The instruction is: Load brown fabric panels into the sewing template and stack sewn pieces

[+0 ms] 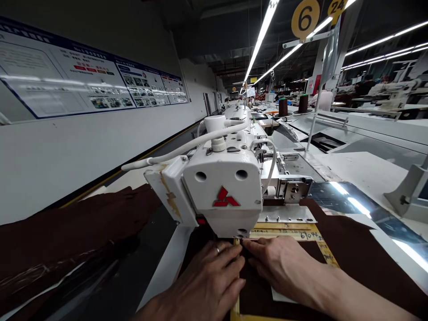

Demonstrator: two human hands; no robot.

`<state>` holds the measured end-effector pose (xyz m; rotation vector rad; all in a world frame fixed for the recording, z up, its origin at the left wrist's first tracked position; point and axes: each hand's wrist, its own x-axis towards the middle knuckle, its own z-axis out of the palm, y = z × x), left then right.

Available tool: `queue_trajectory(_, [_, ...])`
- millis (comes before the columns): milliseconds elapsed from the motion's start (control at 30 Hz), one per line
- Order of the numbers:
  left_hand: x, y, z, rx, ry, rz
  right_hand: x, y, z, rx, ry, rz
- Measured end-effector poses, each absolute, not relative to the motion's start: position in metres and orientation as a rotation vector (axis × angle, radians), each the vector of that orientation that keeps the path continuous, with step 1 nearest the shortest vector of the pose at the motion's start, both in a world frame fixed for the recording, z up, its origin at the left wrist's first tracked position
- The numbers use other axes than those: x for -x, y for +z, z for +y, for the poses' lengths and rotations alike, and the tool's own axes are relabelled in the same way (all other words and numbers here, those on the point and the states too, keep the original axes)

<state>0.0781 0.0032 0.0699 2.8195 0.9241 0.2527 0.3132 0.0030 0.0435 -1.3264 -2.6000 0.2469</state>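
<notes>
A white sewing machine head [224, 191] with a red three-part emblem stands straight in front of me. Dark brown fabric [264, 296] lies under it, with a yellowish template frame [326, 252] over the cloth, handwriting on one strip. My left hand [210, 281], a ring on one finger, rests flat with fingers stretched across the frame's left strip. My right hand [284, 263] lies on the fabric just right of that strip, index finger pointing toward the needle area and the other fingers partly curled under. The machine head hides the needle.
A pile of brown fabric [83, 227] lies to the left. Behind the machine stand dark thread cones [302, 104]. A metal bracket [287, 215] sits low at the machine's right. A wall board [83, 80] hangs on the left, and a number sign [305, 18] hangs above.
</notes>
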Motion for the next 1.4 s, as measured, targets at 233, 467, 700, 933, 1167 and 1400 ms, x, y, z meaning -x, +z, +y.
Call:
queue_trajectory(233, [-0.085, 0.063, 0.003, -2.865, 0.304, 0.944, -0.328, 0.045, -0.001, 1.344, 0.288, -2.526])
queue_trajectory(467, [-0.085, 0.059, 0.003, -2.857, 0.241, 0.957, -0.342, 0.032, -0.008, 1.354, 0.130, -2.571])
queue_trajectory(700, [-0.097, 0.050, -0.003, -2.849, 0.093, 1.156, -0.341, 0.035, -0.008, 1.372, 0.121, -2.579])
queue_trajectory(933, [-0.123, 0.056, -0.015, -2.770, -0.156, 1.351, -0.339, 0.040, -0.009, 1.379, 0.137, -2.600])
queue_trajectory(1167, [-0.127, 0.078, -0.021, -2.702, -0.266, 1.387, -0.358, 0.049, -0.019, 1.451, 0.147, -2.539])
queue_trajectory(1400, [-0.112, 0.063, -0.026, -2.816, -0.142, 1.353, -0.382, 0.028, -0.028, 1.385, -0.151, -2.474])
